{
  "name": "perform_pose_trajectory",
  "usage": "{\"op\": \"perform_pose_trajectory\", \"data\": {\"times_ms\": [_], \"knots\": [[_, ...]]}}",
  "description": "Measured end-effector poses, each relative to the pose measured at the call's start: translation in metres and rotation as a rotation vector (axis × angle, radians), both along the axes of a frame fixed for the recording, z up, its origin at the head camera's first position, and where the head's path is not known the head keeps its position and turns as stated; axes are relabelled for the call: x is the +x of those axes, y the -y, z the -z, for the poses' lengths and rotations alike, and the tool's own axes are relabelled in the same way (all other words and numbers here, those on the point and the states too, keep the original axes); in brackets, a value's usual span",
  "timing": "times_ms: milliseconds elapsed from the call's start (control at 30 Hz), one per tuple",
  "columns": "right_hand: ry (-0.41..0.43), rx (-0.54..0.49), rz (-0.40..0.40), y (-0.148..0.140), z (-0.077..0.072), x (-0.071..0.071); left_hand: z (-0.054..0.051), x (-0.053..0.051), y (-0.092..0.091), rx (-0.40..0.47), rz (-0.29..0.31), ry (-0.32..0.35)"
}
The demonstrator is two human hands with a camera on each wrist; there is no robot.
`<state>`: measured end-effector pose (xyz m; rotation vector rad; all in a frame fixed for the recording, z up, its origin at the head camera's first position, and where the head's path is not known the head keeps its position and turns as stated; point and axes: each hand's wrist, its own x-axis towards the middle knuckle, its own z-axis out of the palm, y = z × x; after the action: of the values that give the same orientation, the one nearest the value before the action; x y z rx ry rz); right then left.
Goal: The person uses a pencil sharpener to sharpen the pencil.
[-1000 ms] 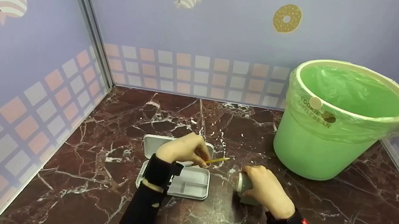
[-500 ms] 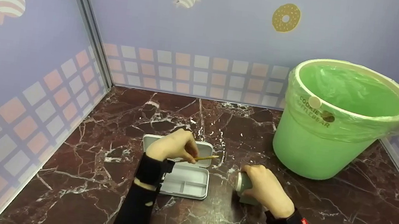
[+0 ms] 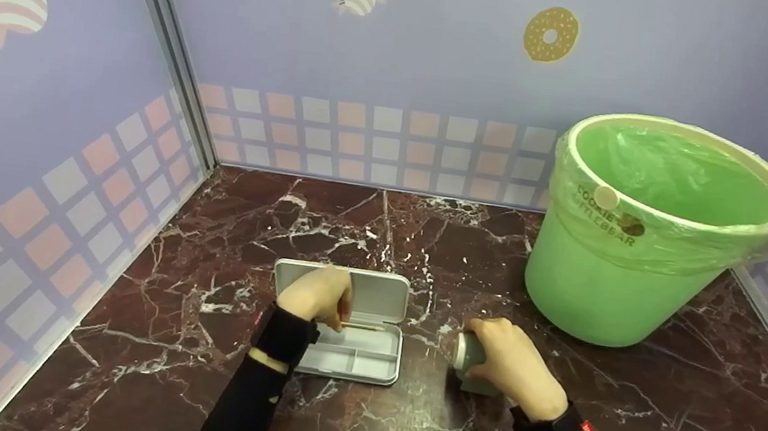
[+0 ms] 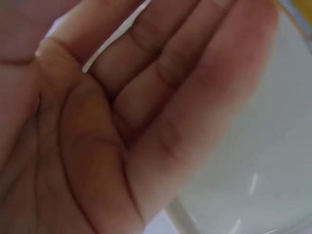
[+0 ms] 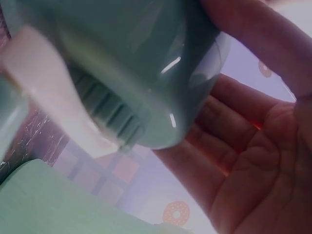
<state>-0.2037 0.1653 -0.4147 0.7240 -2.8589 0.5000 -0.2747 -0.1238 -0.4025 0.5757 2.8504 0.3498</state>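
Observation:
My left hand (image 3: 319, 297) reaches into a white pencil case (image 3: 381, 299) that lies with its lid raised. Its fingertips pinch a thin pencil (image 3: 364, 327), which lies lengthwise at the case's long rear compartment. A yellow strip of the pencil (image 4: 303, 13) shows in the top right corner of the left wrist view. To the right of the case, my right hand (image 3: 509, 359) grips a grey-green rounded object (image 3: 473, 354) with a white end. The right wrist view shows this object's glossy shell (image 5: 161, 73), a white band (image 5: 48, 83) and dark ridges. Its exact kind is unclear.
A tall green bin (image 3: 609, 287) lined with a clear bag stands at the back right. Dark red marble-patterned tabletop (image 3: 188, 382) surrounds the case. Lilac printed panels (image 3: 404, 49) close off the back and sides.
My left hand has moved left and then down, bringing the pencil from above the case's right edge into the rear compartment. My right hand keeps its place on the grey-green object.

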Motion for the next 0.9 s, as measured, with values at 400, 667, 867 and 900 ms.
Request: {"op": "perform_pose_trajectory", "data": {"times_ms": [400, 667, 867, 900], "knots": [[0.004, 0.0, -0.006, -0.001, -0.001, 0.001, 0.022, -0.001, -0.002, -0.15, -0.035, -0.026], [-0.018, 0.014, -0.008, -0.001, -0.001, 0.001, 0.029, -0.004, -0.014, -0.305, -0.144, -0.124], [-0.013, 0.01, -0.004, -0.001, 0.0, 0.001, 0.033, 0.002, -0.019, -0.301, -0.177, -0.255], [-0.013, 0.01, -0.003, -0.001, 0.0, 0.0, 0.033, 0.003, -0.02, -0.297, -0.178, -0.272]]}}
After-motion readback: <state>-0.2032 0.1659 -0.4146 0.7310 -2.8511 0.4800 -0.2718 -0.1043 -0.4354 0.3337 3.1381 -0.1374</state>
